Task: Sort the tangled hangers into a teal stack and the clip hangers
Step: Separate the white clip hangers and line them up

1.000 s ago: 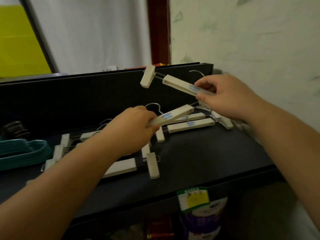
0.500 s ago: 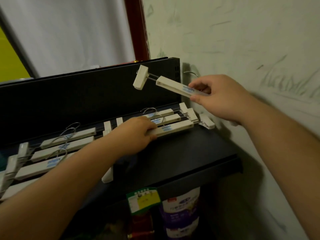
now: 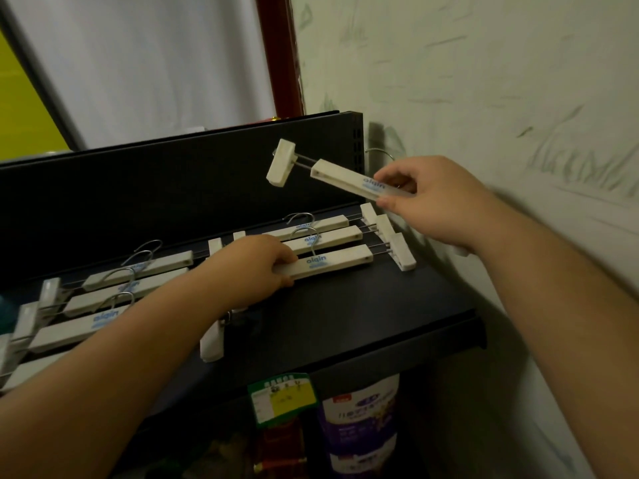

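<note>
Down at the bottom centre, a green-and-yellow price tag (image 3: pixel 281 397) hangs off the front lip of the black metal shelf (image 3: pixel 380 326), and that lip marks the near edge of the work.

Just above it, centre frame, the left hand (image 3: pixel 257 266) lies on the nearest cream plastic clip hanger with blue lettering (image 3: pixel 323 266). Its fingers curl over the bar's left end and the thumb tucks underneath, so it has a real hold on it. This hanger's long axis runs left to right, rising slightly toward the right. Its clip end (image 3: pixel 403 252) points at the wall, and its wire hook arches toward the back.

Two more cream clip hangers (image 3: pixel 321 233) lie just behind it, parallel and close together. To do this well, the person should slide the bar snug against them, clips level and hooks facing the same way, so nothing snags.

At lower left a second row of cream clip hangers (image 3: pixel 103 305) lies at the same slant.

Farther back and higher, right of centre, the right hand (image 3: pixel 427 198) pinches a raised cream clip hanger (image 3: pixel 349 178) between thumb and curled fingers. This one is clear of the shelf. Its axis climbs toward the upper left, with the clip block (image 3: pixel 280 162) leading. It looks like the next to go down, and it is best turned level first.
</note>
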Motion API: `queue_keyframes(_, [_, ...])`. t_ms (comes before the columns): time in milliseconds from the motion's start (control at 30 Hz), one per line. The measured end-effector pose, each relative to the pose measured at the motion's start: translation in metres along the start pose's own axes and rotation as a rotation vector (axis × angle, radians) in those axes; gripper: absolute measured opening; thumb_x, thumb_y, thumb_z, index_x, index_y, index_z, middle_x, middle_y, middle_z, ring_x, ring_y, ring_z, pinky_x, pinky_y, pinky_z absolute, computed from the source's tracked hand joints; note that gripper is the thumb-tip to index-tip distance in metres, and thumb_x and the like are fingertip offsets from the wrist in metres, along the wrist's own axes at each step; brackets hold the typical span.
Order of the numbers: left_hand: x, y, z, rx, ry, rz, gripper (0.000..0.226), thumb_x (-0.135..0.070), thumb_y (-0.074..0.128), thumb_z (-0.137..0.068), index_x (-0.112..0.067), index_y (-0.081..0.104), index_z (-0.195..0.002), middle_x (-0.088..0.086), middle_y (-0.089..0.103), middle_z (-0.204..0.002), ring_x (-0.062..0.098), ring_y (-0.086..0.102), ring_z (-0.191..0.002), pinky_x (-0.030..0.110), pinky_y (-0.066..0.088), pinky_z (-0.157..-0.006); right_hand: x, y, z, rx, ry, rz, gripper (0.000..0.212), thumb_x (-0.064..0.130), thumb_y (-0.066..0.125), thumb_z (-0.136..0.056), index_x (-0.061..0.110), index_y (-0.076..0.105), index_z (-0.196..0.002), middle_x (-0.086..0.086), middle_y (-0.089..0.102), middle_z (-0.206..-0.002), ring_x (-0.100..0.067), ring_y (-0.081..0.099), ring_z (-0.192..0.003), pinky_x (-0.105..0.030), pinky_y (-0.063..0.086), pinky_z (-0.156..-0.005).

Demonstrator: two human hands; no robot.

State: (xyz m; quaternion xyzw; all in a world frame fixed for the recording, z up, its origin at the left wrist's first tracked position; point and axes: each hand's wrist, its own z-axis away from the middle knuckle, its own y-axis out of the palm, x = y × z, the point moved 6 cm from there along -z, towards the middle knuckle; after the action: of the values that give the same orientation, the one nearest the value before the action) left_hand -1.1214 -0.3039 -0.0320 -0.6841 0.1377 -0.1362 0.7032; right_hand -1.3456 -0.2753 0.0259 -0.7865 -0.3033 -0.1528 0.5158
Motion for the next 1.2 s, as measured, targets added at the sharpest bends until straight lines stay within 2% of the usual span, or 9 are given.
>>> queue_keyframes(167, [0.002, 0.001, 0.003, -0.012, -0.008, 0.012, 0.044, -0.037, 0.061, -0.090, -0.033, 0.052, -0.133, -0.005, 0.055, -0.127, 0.014, 0.052, -0.112, 0.034, 0.044, -0.097, -0.001, 0.007, 0.001, 0.014, -0.006, 0.022, 0.034, 0.025, 0.066, -0.093, 0.030, 0.063, -0.127, 0.015, 0.060, -0.101, 0.005, 0.053, -0.083, -0.014, 0.038, -0.068])
queue_keyframes(300, [0.013, -0.011, 0.017, -0.080, -0.058, 0.096, 0.060, -0.047, 0.067, -0.083, -0.029, 0.048, -0.136, -0.005, 0.055, -0.129, 0.013, 0.052, -0.112, 0.028, 0.043, -0.091, 0.000, 0.015, 0.005, 0.073, -0.027, 0.055, 0.035, 0.024, 0.066, -0.092, 0.034, 0.062, -0.125, 0.019, 0.058, -0.101, 0.003, 0.056, -0.090, -0.019, 0.042, -0.073])
queue_keyframes(433, [0.040, -0.025, 0.045, -0.100, -0.124, 0.154, 0.072, -0.057, 0.068, -0.076, -0.030, 0.045, -0.138, -0.008, 0.053, -0.131, 0.011, 0.051, -0.115, 0.026, 0.038, -0.088, 0.005, 0.026, 0.011, 0.205, -0.076, 0.098, 0.036, 0.025, 0.069, -0.090, 0.039, 0.062, -0.122, 0.018, 0.062, -0.109, -0.004, 0.061, -0.097, -0.029, 0.049, -0.088])
queue_keyframes(567, [0.051, -0.034, 0.069, -0.191, -0.145, 0.120, 0.081, -0.061, 0.068, -0.073, -0.032, 0.039, -0.142, -0.007, 0.050, -0.134, 0.012, 0.048, -0.118, 0.030, 0.039, -0.095, 0.019, 0.052, 0.021, 0.378, -0.187, 0.194, 0.040, 0.028, 0.067, -0.091, 0.040, 0.058, -0.129, 0.021, 0.055, -0.121, 0.000, 0.050, -0.109, -0.022, 0.040, -0.095])
queue_keyframes(733, [0.036, -0.030, 0.078, -0.178, -0.067, 0.133, 0.064, -0.053, 0.063, -0.082, -0.032, 0.044, -0.140, -0.009, 0.049, -0.134, 0.008, 0.046, -0.119, 0.026, 0.038, -0.097, 0.024, 0.073, 0.034, 0.489, -0.203, 0.175, 0.043, 0.029, 0.065, -0.093, 0.045, 0.053, -0.131, 0.026, 0.048, -0.123, 0.004, 0.044, -0.114, -0.023, 0.036, -0.097])
queue_keyframes(900, [0.018, -0.020, 0.077, -0.092, 0.033, 0.146, 0.030, -0.039, 0.058, -0.091, -0.039, 0.060, -0.121, -0.017, 0.056, -0.116, 0.002, 0.049, -0.104, 0.022, 0.040, -0.088, 0.019, 0.076, 0.042, 0.513, -0.220, 0.164, 0.039, 0.030, 0.064, -0.094, 0.047, 0.055, -0.128, 0.027, 0.050, -0.126, 0.007, 0.041, -0.114, -0.018, 0.031, -0.093])
queue_keyframes(1000, [0.009, -0.013, 0.070, -0.065, 0.031, 0.149, 0.025, -0.032, 0.059, -0.093, -0.040, 0.064, -0.116, -0.021, 0.055, -0.108, 0.001, 0.051, -0.104, 0.023, 0.042, -0.093, 0.011, 0.074, 0.042, 0.480, -0.240, 0.196, 0.039, 0.028, 0.066, -0.093, 0.043, 0.058, -0.128, 0.024, 0.054, -0.130, 0.008, 0.042, -0.113, -0.013, 0.029, -0.091])
queue_keyframes(1100, [0.005, -0.008, 0.064, -0.048, 0.021, 0.154, 0.024, -0.029, 0.060, -0.092, -0.041, 0.065, -0.113, -0.023, 0.053, -0.103, 0.000, 0.052, -0.102, 0.021, 0.041, -0.091, 0.004, 0.074, 0.042, 0.468, -0.252, 0.185, 0.039, 0.027, 0.067, -0.092, 0.040, 0.060, -0.128, 0.022, 0.056, -0.130, 0.008, 0.044, -0.113, -0.008, 0.029, -0.089])
queue_keyframes(1200, [0.005, -0.006, 0.062, -0.029, 0.006, 0.153, 0.024, -0.028, 0.061, -0.092, -0.042, 0.064, -0.111, -0.023, 0.053, -0.104, 0.000, 0.052, -0.102, 0.021, 0.041, -0.091, 0.001, 0.077, 0.043, 0.477, -0.254, 0.160, 0.038, 0.027, 0.067, -0.092, 0.040, 0.060, -0.128, 0.021, 0.056, -0.130, 0.004, 0.047, -0.118, -0.016, 0.034, -0.099])
